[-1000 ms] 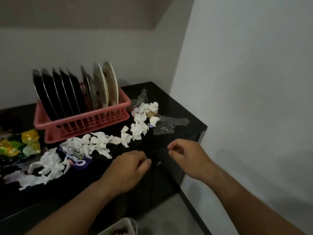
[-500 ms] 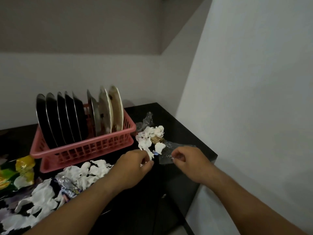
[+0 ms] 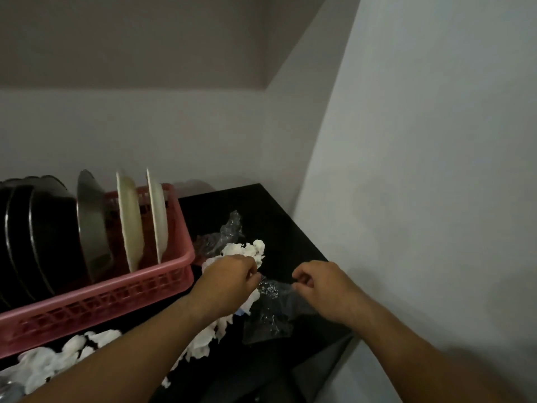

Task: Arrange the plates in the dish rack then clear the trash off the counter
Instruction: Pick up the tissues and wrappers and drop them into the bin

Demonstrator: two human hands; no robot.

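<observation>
Both hands close on one clear plastic wrapper (image 3: pixel 271 311) at the black counter's (image 3: pixel 293 239) right end: left hand (image 3: pixel 229 282) pinches its left edge, right hand (image 3: pixel 322 286) its right, long axis spanning between them, torn tissue (image 3: pixel 247 250) just behind.

The dish rack (image 3: pixel 96 298) is salmon pink with a lattice of small slots along its wall. In it stand glossy black plates (image 3: pixel 35 242) at nine o'clock, one dull grey metal plate (image 3: pixel 91 225), then two cream plates (image 3: pixel 130 222). The counter (image 3: pixel 276 228) is plain glossy black. Crumpled tissue scraps (image 3: pixel 247 250) are white; the plastic wrapper (image 3: pixel 270 312) is clear with silvery glints. The walls (image 3: pixel 436 141) are pale grey.
</observation>
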